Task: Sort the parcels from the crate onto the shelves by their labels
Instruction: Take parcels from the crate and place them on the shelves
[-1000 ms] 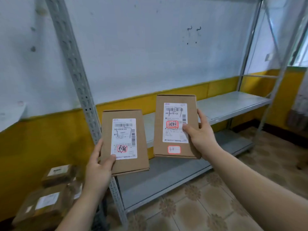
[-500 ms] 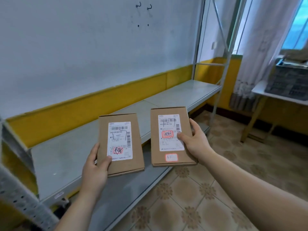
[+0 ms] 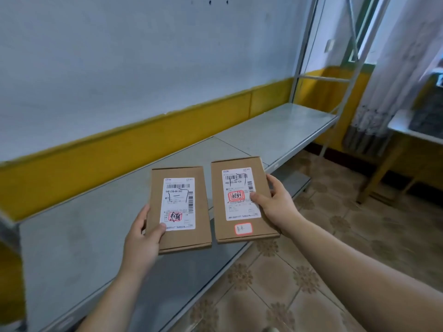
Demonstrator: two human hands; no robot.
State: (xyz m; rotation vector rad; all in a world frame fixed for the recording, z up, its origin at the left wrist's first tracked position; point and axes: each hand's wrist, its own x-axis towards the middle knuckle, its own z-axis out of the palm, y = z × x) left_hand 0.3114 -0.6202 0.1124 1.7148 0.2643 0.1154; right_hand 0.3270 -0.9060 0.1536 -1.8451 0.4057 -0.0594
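Two parcels up, one per grip, centre frame over the shelf.
I see the left grip (image 3: 143, 238) clasping the left parcel (image 3: 179, 238) at its lower left edge, thumb on the left label (image 3: 178, 203). The right grip (image 3: 275, 204) is clasping the right parcel (image 3: 242, 232) at its right edge, thumb on the right label (image 3: 241, 212). Parcels are side by side, just apart, above the grey shelf (image 3: 275, 130). Tiled floor (image 3: 287, 295) lower right.

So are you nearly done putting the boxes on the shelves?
Not nearly. Done: I see no parcel lying on the grey metal shelf. In hand: the left hand holds one flat brown cardboard parcel, the right hand a second cardboard parcel, white labels up. Left: shelving both by label; how many more wait I cannot tell.
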